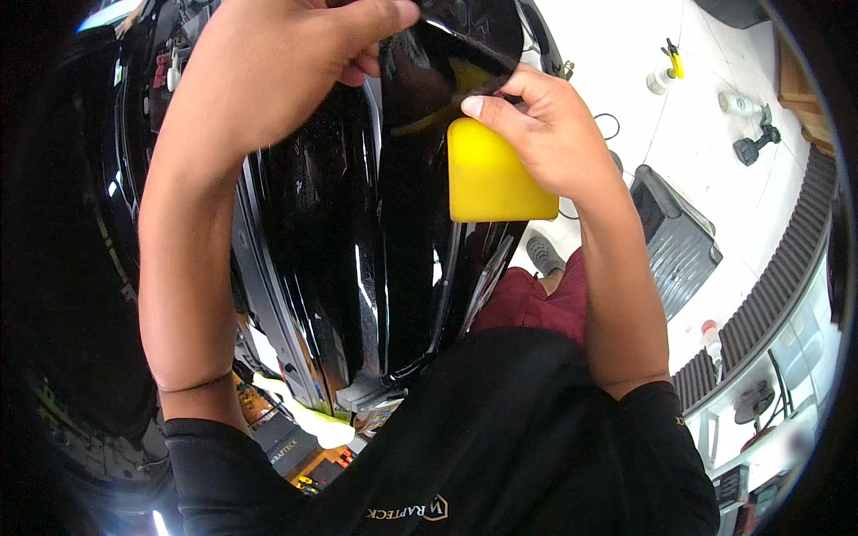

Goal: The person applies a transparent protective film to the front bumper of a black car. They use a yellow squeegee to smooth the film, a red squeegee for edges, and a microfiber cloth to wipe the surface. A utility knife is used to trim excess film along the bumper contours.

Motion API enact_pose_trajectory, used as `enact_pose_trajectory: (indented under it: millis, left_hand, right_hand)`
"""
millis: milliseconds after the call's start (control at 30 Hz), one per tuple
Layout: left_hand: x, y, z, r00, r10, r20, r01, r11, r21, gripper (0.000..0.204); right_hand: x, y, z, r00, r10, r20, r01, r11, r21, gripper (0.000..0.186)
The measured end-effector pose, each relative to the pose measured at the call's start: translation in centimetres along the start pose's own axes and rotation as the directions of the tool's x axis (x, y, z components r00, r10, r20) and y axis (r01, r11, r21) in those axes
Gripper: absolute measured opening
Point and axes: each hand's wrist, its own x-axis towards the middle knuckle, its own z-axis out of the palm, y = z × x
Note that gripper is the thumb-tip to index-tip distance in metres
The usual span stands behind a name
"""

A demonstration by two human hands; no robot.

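My left hand point(308, 62) is closed on the upper edge of a glossy black film point(447, 49), its thumb stretched over it. The film is lifted above a glossy black car body panel point(411, 268). My right hand point(541, 125) pinches the film's right-hand edge with thumb and fingers and also holds a flat yellow squeegee point(496, 183), which hangs beneath the thumb over the panel. The film hides some of my fingertips.
Spray bottles point(660, 79) point(737, 103), a black power tool point(755, 143) and a dark plastic creeper or stool point(670, 241) are on the white floor point(643, 36) at right. A wooden cabinet point(800, 80) stands far right. A pale cloth point(331, 429) lies below the panel.
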Motion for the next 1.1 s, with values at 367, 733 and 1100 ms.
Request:
enact_pose_trajectory:
  millis: [367, 733, 1100]
  left_hand:
    - [1.7, -4.1, 0.8, 0.97, 0.188, 0.155, -0.161, 0.972, -0.171, 0.027]
    - [3.8, -0.7, -1.7, 0.977, -0.105, 0.183, 0.03, 0.928, 0.372, 0.021]
    - [2.9, -5.7, 0.6, 0.986, 0.169, 0.009, -0.157, 0.89, 0.429, 0.024]
  right_hand:
    - [3.6, -0.1, -2.1, 0.985, -0.044, 0.166, 0.029, 0.996, 0.089, 0.022]
    - [6.2, 0.2, -0.7, 0.951, -0.296, 0.089, 0.309, 0.915, -0.261, 0.024]
    - [6.8, -1.1, -0.2, 0.938, -0.319, 0.138, 0.342, 0.778, -0.527, 0.025]
